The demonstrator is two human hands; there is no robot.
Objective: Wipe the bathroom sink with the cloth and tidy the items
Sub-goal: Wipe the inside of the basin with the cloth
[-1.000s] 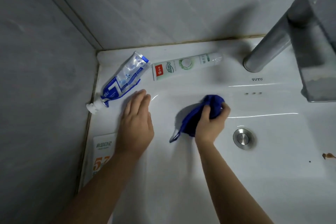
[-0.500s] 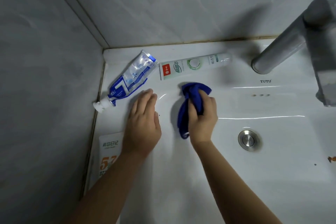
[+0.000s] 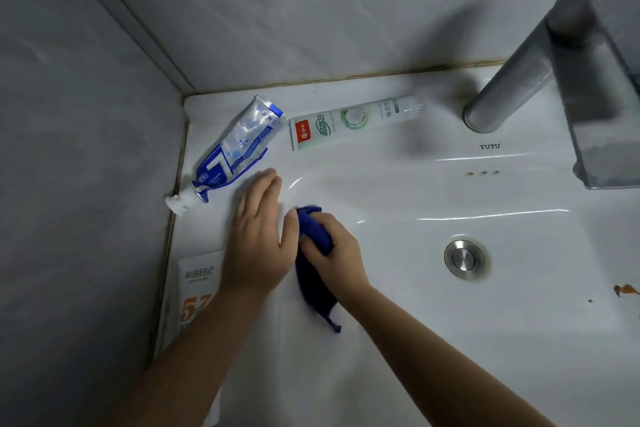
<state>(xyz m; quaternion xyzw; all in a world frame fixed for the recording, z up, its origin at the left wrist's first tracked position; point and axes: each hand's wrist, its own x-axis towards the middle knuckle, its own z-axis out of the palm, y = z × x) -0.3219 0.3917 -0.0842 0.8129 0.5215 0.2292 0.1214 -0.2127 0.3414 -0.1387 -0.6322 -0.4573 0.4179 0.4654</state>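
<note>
Head view: the left hand [image 3: 258, 239] lies flat on the sink's [image 3: 415, 340] left rim, fingers straight and together. The right hand [image 3: 341, 253] grips the bunched cloth [image 3: 313, 288] against the basin's left slope, just beside the left hand. A blue tube [image 3: 239, 149] and a white tube [image 3: 353, 121] lie at the back-left corner. A packet [image 3: 195, 288] lies along the left edge. The drain [image 3: 464, 258] sits mid-basin; the faucet [image 3: 540, 73] stands at the back right.

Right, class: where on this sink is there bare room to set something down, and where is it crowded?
Free: the ledge between the white tube and the faucet; the basin between the right hand and the drain. Crowded: the left corner, with the blue tube, packet, left hand and cloth.
</note>
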